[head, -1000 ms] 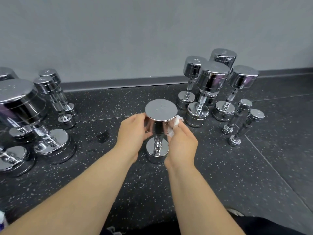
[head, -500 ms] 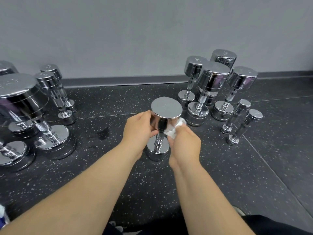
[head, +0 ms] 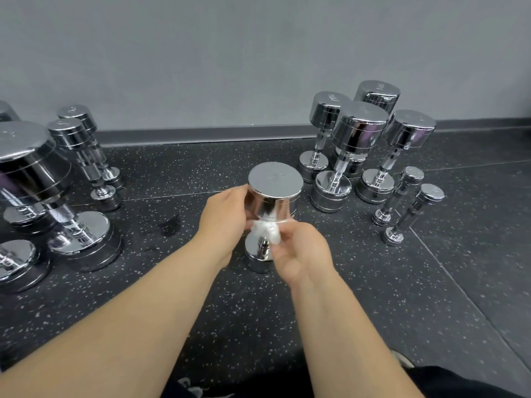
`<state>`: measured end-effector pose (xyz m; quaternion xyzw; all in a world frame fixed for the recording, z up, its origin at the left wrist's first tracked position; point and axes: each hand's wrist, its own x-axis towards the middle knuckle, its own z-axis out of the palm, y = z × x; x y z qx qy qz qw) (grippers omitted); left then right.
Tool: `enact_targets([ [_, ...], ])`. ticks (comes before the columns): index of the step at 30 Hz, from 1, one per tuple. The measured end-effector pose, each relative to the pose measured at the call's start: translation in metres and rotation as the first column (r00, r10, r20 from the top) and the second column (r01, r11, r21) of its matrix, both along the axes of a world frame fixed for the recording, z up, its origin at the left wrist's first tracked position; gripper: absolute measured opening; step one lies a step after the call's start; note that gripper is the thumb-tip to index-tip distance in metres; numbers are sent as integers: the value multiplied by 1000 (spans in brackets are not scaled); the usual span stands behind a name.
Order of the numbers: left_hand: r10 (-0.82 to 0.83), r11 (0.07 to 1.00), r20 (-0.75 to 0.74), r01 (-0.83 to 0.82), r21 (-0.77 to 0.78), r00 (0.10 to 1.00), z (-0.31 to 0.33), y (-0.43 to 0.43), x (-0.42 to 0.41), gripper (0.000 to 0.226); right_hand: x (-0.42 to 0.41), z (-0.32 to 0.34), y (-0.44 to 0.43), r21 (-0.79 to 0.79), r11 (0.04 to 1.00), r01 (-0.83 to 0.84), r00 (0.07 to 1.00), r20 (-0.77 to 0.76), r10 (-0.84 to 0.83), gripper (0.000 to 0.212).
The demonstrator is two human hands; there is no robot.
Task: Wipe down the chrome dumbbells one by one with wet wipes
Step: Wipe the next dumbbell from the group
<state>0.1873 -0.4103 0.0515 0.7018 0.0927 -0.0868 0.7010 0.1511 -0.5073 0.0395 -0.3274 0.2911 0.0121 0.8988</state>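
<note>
Dumbbells of polished chrome stand on end across the black speckled rubber floor [head: 373,282] in front of us, below a plain grey wall [head: 258,53]. We are working on the upright chrome dumbbell [head: 274,196] in the middle, which rests on its lower round head, well apart from the others.

Our left hand [head: 222,216] is curled round the left side of its upper head and grips it. Our right hand [head: 301,251] pinches a crumpled white wet wipe [head: 265,231] between thumb and fingertips. It presses the wipe against the dumbbell just under the upper head, at the top of the handle. The wipe seems to fold partly round the handle, but our fingers hide its far side, so we cannot tell how far it wraps.

To the right stands a close cluster of five large chrome dumbbells [head: 359,124]. Just beside it are two slim small chrome dumbbells [head: 411,179], which tilt in the wide-angle view. At the left edge there is another group of big chrome dumbbells [head: 26,162], partly cut off by the frame. A dark damp-looking patch [head: 169,225] marks the floor to the left of our left wrist.
</note>
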Motion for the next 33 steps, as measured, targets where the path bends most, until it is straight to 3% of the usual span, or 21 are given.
enact_targets([
  [3, -111, 991, -81, 104, -86, 990, -2, -2, -4, 30, 5, -1, -13, 66, 993, 98, 995, -1, -98, 33],
  [7, -168, 957, -165, 121, -264, 972, -5, 5, -3, 39, -6, -1, -4, 52, 999, -17, 1000, 0, 17, 25],
  [11, -264, 884, -235, 137, -447, 936, 2, 14, -5, 21, -6, 1, -5, -16, 1000, -11, 1000, -6, 11, 20],
  [14, -358, 920, -250, 295, -258, 899, -1, 20, -7, 17, -9, 1, -2, -162, 980, -113, 993, -42, 107, 21],
  [16, -249, 968, -250, 227, -110, 936, -5, 19, -8, 19, -12, 6, 0, -263, 945, -194, 979, -114, 169, 19],
  [18, -89, 994, -251, 70, -83, 964, -9, 15, -5, 14, -12, 12, -3, -395, 900, -185, 975, -187, 118, 19],
  [21, -27, 976, -269, -34, -216, 963, -5, 8, 4, 12, -10, 21, -10, -414, 908, -64, 991, -136, 8, 13],
  [23, -26, 890, -272, -102, -444, 962, 4, 5, 11, 16, -9, 27, -11, -390, 921, -12, 999, -49, -8, 13],
  [25, -8, 828, -237, -126, -546, 972, 12, 1, 19, 18, -4, 27, -9, -468, 883, -24, 1000, 5, 30, 17],
  [28, -51, 868, -177, -45, -495, 983, 15, -8, 27, 21, 4, 20, -4, -587, 808, -48, 998, 6, 64, 46],
  [33, -95, 907, -209, -2, -422, 973, 2, 0, 35, 15, 13, 21, -10, -610, 792, -15, 999, 29, 42, 28],
])
